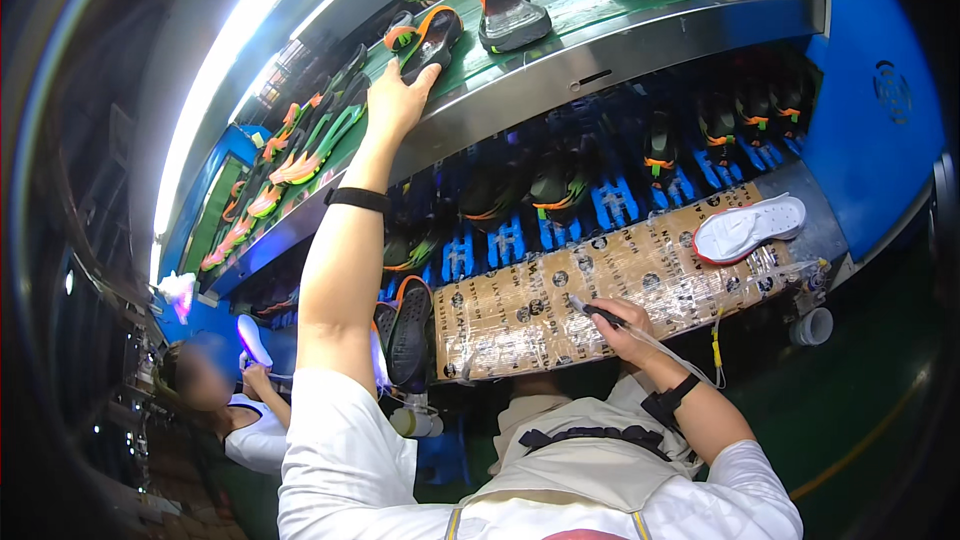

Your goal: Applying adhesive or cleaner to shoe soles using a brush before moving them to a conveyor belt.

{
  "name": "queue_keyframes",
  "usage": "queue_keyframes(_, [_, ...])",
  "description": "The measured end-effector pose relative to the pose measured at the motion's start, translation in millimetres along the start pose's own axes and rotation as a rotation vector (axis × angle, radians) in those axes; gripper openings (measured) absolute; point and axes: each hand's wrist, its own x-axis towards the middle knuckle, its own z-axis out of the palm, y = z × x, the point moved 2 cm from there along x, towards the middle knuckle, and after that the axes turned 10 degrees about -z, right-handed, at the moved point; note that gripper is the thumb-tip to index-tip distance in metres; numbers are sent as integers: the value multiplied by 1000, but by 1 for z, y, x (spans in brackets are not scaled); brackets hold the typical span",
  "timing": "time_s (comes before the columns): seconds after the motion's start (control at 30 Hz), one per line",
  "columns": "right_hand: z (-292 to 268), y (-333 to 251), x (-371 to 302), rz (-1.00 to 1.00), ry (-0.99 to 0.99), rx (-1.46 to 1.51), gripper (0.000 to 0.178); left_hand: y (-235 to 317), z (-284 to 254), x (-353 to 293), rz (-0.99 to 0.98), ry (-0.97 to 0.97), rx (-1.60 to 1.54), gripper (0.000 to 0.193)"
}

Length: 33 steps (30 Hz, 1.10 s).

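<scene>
My left hand [400,100] reaches up to the green conveyor belt, its fingers closed on the near end of a black and orange shoe [436,40]. Next to that shoe on the belt stands another black shoe [513,18] with an orange collar. Over the cardboard-covered bench [510,315], my right hand [625,330] is closed around a slim black-handled tool [602,313] with a pale tip. A thin cord runs from around it along my wrist. To the right on the bench lies a white shoe form [748,228] with a red edge.
Below the steel conveyor rail [600,62], several dark shoes sit on blue racks [612,205]. Dark shoes [410,330] stand at the bench's left end. Another person [258,425] works at the left, holding a lit sole. A blue panel [885,90] rises at the right.
</scene>
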Motion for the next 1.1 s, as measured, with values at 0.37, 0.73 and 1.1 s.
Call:
queue_keyframes(0.37, [-1, -6, 4, 10, -9, -19, 26, -190, -52, 36, 63, 1, 713, 51])
queue_keyframes(0.73, [4, -3, 1, 89, 1, 72, 26, -221, -137, 16, -100, 53, 324, 54])
queue_keyframes(1.1, [-2, -26, 7, 228, 100, -84, 16, -195, -46, -132, -361, -22, -1310, 27])
